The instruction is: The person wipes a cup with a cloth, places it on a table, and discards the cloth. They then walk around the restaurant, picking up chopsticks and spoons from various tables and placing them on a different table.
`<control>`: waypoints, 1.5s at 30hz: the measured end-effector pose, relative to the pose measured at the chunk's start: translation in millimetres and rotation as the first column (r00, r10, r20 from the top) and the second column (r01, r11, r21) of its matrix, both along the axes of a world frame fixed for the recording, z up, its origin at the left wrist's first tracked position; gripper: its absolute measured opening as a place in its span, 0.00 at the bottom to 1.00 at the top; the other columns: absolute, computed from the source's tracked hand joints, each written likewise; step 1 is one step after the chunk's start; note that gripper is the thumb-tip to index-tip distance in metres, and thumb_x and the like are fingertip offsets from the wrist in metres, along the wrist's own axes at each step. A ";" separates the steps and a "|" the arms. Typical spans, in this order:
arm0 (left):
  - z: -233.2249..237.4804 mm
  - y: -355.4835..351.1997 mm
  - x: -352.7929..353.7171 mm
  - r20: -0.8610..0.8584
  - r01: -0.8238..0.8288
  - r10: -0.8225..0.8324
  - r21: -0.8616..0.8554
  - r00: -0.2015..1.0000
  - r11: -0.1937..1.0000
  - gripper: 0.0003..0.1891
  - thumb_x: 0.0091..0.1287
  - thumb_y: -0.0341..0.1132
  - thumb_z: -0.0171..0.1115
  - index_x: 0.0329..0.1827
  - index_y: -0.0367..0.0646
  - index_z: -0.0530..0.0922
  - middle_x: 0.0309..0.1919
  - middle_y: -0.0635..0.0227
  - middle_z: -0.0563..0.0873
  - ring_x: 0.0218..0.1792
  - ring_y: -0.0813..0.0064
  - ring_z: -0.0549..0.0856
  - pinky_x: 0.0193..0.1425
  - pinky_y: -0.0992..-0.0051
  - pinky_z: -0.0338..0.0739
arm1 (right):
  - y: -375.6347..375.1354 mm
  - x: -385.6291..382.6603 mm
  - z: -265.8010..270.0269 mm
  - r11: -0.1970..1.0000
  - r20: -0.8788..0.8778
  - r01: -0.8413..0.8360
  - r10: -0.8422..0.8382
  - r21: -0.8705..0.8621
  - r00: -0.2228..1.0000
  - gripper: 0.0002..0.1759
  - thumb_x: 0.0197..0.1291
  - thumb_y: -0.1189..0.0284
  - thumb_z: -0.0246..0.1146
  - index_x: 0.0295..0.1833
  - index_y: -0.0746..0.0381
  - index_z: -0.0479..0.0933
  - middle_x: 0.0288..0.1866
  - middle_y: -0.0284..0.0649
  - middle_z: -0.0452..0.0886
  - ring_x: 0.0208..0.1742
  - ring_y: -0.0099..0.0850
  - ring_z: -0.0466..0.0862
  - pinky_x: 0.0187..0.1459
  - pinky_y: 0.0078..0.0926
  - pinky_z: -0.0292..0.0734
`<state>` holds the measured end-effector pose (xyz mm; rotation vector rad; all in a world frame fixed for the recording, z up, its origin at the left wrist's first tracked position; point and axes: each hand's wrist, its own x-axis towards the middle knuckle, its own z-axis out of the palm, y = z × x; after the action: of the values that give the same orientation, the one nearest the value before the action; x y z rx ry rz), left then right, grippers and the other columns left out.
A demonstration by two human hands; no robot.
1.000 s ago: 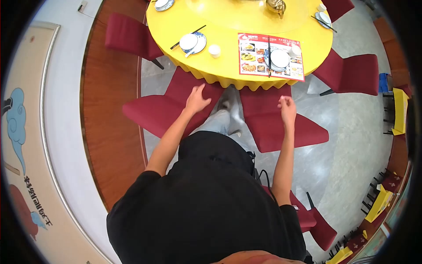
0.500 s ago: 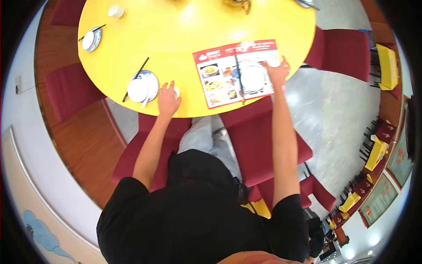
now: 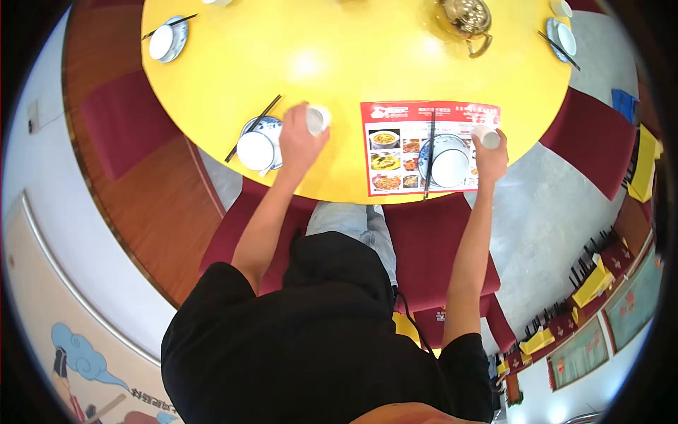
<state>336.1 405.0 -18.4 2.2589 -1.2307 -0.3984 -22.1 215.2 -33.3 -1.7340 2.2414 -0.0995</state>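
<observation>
My left hand (image 3: 301, 140) is closed on a small white cup (image 3: 317, 120), beside a plate with a white bowl (image 3: 255, 150) and black chopsticks (image 3: 253, 128). On the right, my right hand (image 3: 492, 157) has its fingers round another white cup (image 3: 486, 136) at the upper right of the red-and-white menu sheet (image 3: 385, 152). A white bowl (image 3: 450, 167) on a blue-patterned plate rests on that sheet, with black chopsticks (image 3: 429, 159) lying just left of the bowl.
The round yellow table (image 3: 339, 78) bears a golden teapot (image 3: 466, 18) at the back. Other settings have bowls (image 3: 161, 42) (image 3: 566, 39) near its left and right edges. Dark red chairs (image 3: 592, 145) surround it.
My left hand has moved up and right with the cup, now held off its earlier spot. The cup in my right hand appears tilted. The view has shifted, bringing the teapot into sight.
</observation>
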 end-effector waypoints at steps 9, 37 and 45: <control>-34.4 -113.6 71.7 0.128 -0.109 0.122 -0.106 0.984 0.988 0.33 0.45 0.36 0.76 0.55 0.37 0.72 0.47 0.54 0.78 0.50 0.55 0.77 0.54 0.62 0.74 | -21.7 126.6 34.1 0.999 0.189 -0.033 0.037 -0.025 0.981 0.37 0.38 0.57 0.77 0.53 0.55 0.67 0.39 0.48 0.84 0.41 0.47 0.84 0.42 0.42 0.77; 36.8 93.5 -118.7 -0.386 0.494 -0.424 0.099 0.819 0.864 0.09 0.62 0.36 0.62 0.33 0.38 0.80 0.21 0.53 0.82 0.25 0.57 0.84 0.31 0.63 0.76 | 153.2 27.1 84.0 0.892 0.497 -0.084 0.323 -0.445 0.805 0.27 0.53 0.64 0.69 0.55 0.67 0.70 0.48 0.54 0.75 0.52 0.50 0.75 0.53 0.41 0.71; 118.5 213.6 -307.9 -0.466 0.818 -0.740 -0.057 0.485 0.572 0.09 0.63 0.35 0.60 0.31 0.37 0.77 0.22 0.56 0.81 0.24 0.60 0.82 0.30 0.66 0.73 | 474.2 -165.6 134.7 0.926 0.891 0.359 -0.060 -0.119 0.450 0.22 0.70 0.63 0.54 0.22 0.59 0.62 0.17 0.24 0.61 0.20 0.14 0.61 0.21 0.19 0.55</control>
<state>28.2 618.6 100.1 1.4028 -1.9592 -1.3364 -187.7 689.3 101.4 -1.0317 1.6142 -1.1727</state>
